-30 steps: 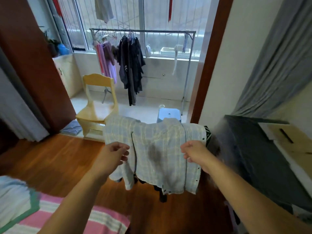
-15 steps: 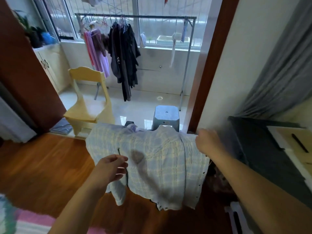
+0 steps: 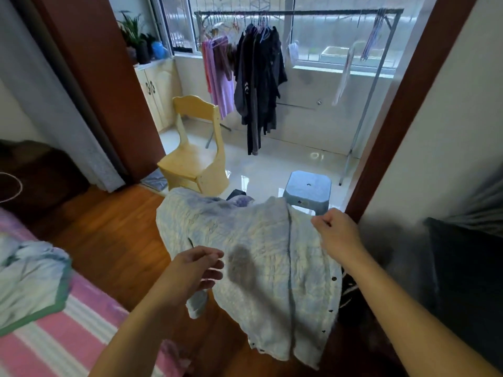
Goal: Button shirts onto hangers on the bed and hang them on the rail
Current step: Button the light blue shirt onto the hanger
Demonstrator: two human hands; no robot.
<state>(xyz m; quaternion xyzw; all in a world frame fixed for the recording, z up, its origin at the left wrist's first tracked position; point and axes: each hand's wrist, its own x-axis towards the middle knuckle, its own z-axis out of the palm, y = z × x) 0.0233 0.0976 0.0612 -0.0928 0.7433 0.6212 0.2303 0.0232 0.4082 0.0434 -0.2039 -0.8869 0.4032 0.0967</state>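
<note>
Plaid shirt [image 3: 258, 257] held mid-air short of rail [image 3: 299, 12]; right hand [image 3: 336, 232] pinches shoulder, left hand [image 3: 196, 268] curls at front, grip unclear. Risk: loose hold, shirt slips to floor.

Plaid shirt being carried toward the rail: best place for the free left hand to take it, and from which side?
Probably the upper left shoulder edge of the plaid shirt, coming in from the left. The right hand already pinches the opposite top edge, while the left hand sits lower against the front with nothing clearly gripped. The left side slumps and its sleeve dangles, so matching the right hand's height should level the shirt. The hanger is not clearly visible.
</note>
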